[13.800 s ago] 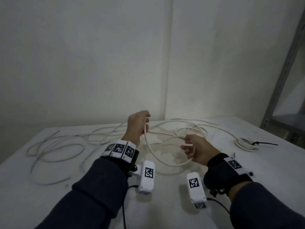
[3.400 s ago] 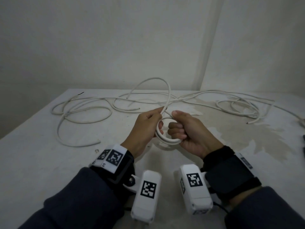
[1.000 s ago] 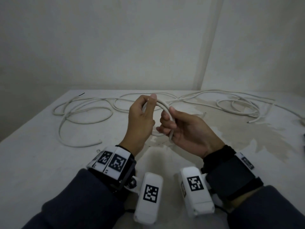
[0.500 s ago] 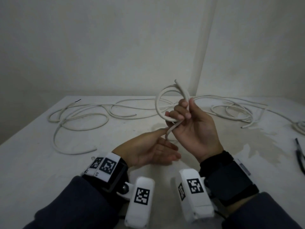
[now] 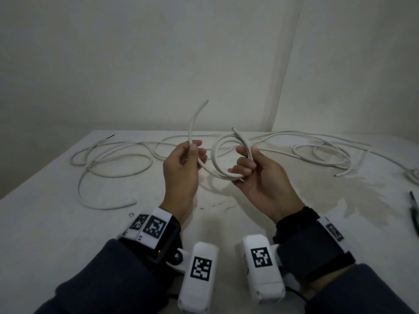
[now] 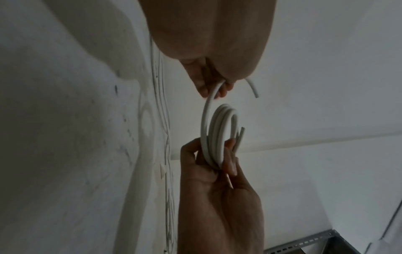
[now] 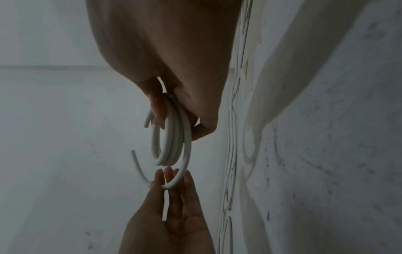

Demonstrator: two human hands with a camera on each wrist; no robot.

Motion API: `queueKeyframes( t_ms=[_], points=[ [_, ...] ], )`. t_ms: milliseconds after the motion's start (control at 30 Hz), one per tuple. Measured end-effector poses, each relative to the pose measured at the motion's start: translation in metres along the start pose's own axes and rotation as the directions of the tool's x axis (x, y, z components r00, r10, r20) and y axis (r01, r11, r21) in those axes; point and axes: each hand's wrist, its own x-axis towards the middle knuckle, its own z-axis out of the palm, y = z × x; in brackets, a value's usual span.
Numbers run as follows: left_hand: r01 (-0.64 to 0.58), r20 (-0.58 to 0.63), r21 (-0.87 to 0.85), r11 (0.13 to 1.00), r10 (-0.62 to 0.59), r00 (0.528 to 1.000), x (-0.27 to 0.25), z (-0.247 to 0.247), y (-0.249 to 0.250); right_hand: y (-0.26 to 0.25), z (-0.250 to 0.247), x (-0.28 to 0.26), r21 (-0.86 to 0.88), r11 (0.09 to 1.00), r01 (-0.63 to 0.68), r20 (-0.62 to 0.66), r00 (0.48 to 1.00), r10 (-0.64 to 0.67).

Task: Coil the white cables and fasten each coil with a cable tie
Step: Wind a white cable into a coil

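My right hand (image 5: 247,164) pinches a small coil of white cable (image 5: 221,160) above the table, with several turns stacked between thumb and fingers (image 6: 226,154). One short cut end pokes up past the thumb. My left hand (image 5: 192,155) pinches the same cable's free tail (image 5: 192,125), which curves up and ends free in the air. In the right wrist view the coil (image 7: 172,137) hangs from my right hand and the tail (image 7: 185,163) runs down to the left fingers (image 7: 172,178). The left wrist view shows the coil (image 6: 217,134) edge-on.
Long loose white cables (image 5: 108,159) sprawl over the white table (image 5: 56,234) at left and back. More loops (image 5: 326,152) lie at right. A black cable tie (image 5: 416,214) lies at the right edge. Walls meet in a corner behind. A metal shelf frame (image 6: 304,244) stands nearby.
The left hand, open and low half a second ago, has risen and taken the cable's free tail. The right hand has lowered the coil slightly, still pinching it.
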Motion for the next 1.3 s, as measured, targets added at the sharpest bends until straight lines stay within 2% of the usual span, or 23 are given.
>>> queueKeyframes(
  t_ms=[33, 100, 267, 400, 567, 767, 967, 1067, 1167, 1300],
  points=[
    [-0.031, 0.024, 0.022, 0.999, 0.031, 0.999, -0.0001, -0.0008, 0.0001, -0.0008, -0.0004, -0.0003, -0.009, 1.0, 0.008, -0.002, 1.0, -0.008],
    [-0.015, 0.088, 0.016, 1.0, 0.013, 0.996, -0.0022, -0.001, 0.0017, -0.0019, -0.0026, -0.0006, -0.05, 0.998, 0.031, 0.008, 0.999, -0.031],
    [0.167, 0.272, -0.117, 0.979, -0.13, 0.953, -0.0088, 0.0, 0.0087, -0.0021, -0.0032, -0.003, -0.152, 0.986, 0.074, 0.043, 0.997, -0.068],
    [0.282, 0.301, -0.118, 0.952, -0.236, 0.924, -0.007, 0.0015, 0.0069, 0.0004, -0.0029, -0.0035, -0.202, 0.976, 0.082, 0.033, 0.997, -0.077],
    [0.267, 0.258, -0.045, 0.963, -0.247, 0.934, -0.0057, 0.0043, 0.0051, 0.0038, -0.0007, -0.0045, -0.233, 0.97, 0.075, 0.015, 0.997, -0.073],
    [0.203, 0.287, 0.096, 0.975, -0.222, 0.932, -0.0042, 0.0035, 0.0082, 0.0041, 0.0012, -0.0065, -0.315, 0.948, 0.049, 0.025, 0.999, -0.044],
    [0.267, 0.332, 0.057, 0.962, -0.27, 0.904, -0.0018, 0.0006, 0.0076, 0.0037, -0.0009, -0.0063, -0.357, 0.931, 0.081, 0.104, 0.994, -0.047],
    [0.263, 0.364, 0.122, 0.957, -0.289, 0.886, -0.0016, 0.0003, 0.0066, 0.0052, -0.0016, -0.0051, -0.431, 0.899, 0.083, 0.075, 0.996, -0.056],
    [0.301, 0.4, 0.135, 0.944, -0.33, 0.855, -0.0017, 0.0009, 0.0073, 0.0041, -0.0027, -0.0046, -0.431, 0.9, 0.062, 0.049, 0.998, -0.045],
    [0.208, 0.442, 0.22, 0.953, -0.288, 0.85, -0.0029, 0.0006, 0.0028, 0.0056, -0.0033, -0.0062, -0.524, 0.847, 0.09, 0.058, 0.996, -0.07]
  ],
)
